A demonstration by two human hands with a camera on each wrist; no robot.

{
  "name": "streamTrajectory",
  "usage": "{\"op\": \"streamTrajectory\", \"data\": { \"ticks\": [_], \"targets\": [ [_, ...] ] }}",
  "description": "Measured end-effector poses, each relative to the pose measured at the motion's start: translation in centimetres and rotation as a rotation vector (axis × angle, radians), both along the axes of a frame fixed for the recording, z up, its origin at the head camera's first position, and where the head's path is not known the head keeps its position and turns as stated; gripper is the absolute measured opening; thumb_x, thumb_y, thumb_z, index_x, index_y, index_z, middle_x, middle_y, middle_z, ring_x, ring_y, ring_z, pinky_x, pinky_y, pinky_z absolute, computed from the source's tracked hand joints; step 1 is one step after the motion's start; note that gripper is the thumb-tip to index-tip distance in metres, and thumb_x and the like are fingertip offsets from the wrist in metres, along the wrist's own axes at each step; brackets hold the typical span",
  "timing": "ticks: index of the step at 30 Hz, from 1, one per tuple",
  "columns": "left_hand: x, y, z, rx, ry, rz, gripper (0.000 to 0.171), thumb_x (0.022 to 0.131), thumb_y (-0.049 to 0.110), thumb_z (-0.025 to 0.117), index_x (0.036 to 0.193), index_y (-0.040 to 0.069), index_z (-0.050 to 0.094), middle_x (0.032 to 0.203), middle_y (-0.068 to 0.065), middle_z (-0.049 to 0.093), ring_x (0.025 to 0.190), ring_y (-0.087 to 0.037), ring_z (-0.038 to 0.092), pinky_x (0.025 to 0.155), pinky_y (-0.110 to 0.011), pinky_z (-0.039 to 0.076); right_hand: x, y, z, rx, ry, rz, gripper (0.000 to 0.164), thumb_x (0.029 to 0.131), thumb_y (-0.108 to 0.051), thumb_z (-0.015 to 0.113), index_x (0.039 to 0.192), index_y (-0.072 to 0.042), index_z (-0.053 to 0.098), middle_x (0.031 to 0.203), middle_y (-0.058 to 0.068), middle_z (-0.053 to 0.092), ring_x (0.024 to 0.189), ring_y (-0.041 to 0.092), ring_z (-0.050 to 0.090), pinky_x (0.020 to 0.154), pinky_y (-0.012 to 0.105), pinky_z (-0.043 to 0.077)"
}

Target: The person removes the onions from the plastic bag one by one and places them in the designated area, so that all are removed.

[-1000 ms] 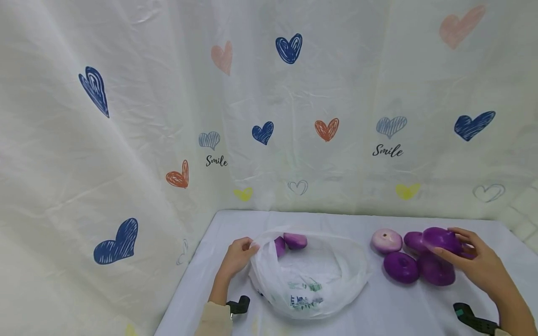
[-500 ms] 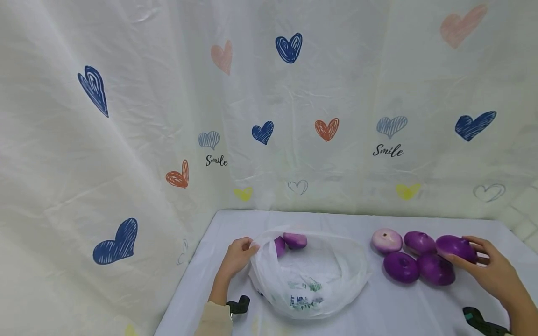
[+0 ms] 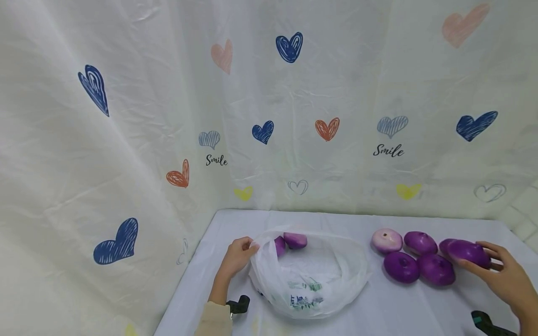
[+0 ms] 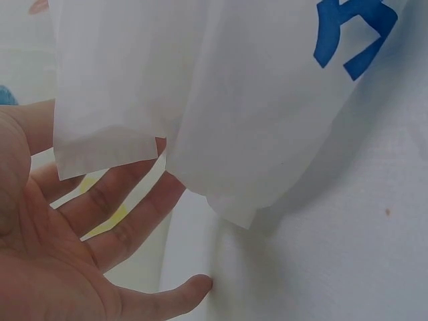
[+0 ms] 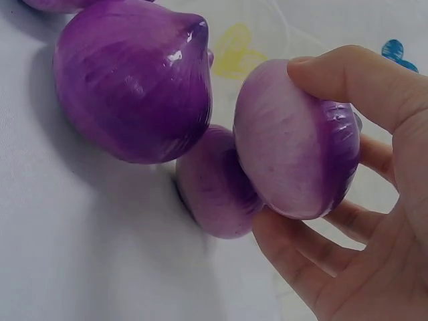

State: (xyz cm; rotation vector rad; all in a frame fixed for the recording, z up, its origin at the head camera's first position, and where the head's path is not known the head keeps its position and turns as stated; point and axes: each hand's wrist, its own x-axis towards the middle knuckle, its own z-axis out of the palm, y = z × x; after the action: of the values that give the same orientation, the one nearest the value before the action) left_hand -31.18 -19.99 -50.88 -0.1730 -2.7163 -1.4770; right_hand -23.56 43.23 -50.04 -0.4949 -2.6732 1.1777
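Note:
My left hand (image 3: 238, 255) pinches the left rim of a white plastic bag (image 3: 311, 298), its thumb and index finger at the edge and its other fingers spread in the left wrist view. Inside the bag lie two purple onions, one at the back (image 3: 295, 241) and one partly hidden by the rim (image 3: 279, 246). On the right, my right hand (image 3: 502, 273) grips a glossy purple onion (image 3: 467, 253) between thumb and fingers. Another onion (image 5: 217, 190) shows right behind the held one in the right wrist view, partly covered by it.
Left of the right hand sit a pale pinkish onion (image 3: 386, 241) and darker purple onions, one at the back (image 3: 420, 243) and two in front, left (image 3: 400, 267) and right (image 3: 437, 269). A white cloth with printed hearts (image 3: 357, 163) hangs behind the white-covered table (image 3: 336, 218).
My right hand has moved right and slightly toward me with the onion, away from above the group. Another onion now shows to the left behind the held one. The left hand and bag stay put.

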Motion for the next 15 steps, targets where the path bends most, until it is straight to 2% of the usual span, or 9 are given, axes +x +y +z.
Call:
{"op": "streamTrajectory", "data": {
  "ticks": [5,13,15],
  "targets": [
    [0.0,0.0,0.0,-0.006,0.004,-0.001,0.017,0.098,0.028,0.068,0.096,0.011,0.069,0.09,-0.004,0.07,0.08,-0.017,0.056,0.071,-0.033,0.046,0.2,0.5,-0.6,-0.026,0.006,-0.026,0.096,0.099,-0.047,0.062,0.161,0.002,0.007,0.158,0.044,0.008,0.126,0.067,0.025,0.096,0.079,0.033],
    [0.0,0.0,-0.1,-0.004,0.001,-0.001,0.018,0.098,0.029,0.068,0.096,0.011,0.07,0.094,-0.004,0.072,0.082,-0.018,0.058,0.073,-0.033,0.047,0.6,1.2,-1.2,-0.079,-0.067,-0.083,0.103,0.096,-0.053,0.065,0.162,-0.001,0.004,0.16,0.042,0.0,0.128,0.064,0.024,0.097,0.075,0.036],
    [0.0,0.0,0.0,-0.005,0.0,0.0,0.018,0.098,0.029,0.068,0.096,0.011,0.07,0.094,-0.005,0.072,0.083,-0.018,0.058,0.073,-0.033,0.047,0.8,1.6,-1.3,-0.09,-0.087,-0.077,0.102,0.096,-0.054,0.063,0.163,-0.006,0.003,0.16,0.042,-0.001,0.129,0.064,0.023,0.097,0.074,0.036]
  ]
}}
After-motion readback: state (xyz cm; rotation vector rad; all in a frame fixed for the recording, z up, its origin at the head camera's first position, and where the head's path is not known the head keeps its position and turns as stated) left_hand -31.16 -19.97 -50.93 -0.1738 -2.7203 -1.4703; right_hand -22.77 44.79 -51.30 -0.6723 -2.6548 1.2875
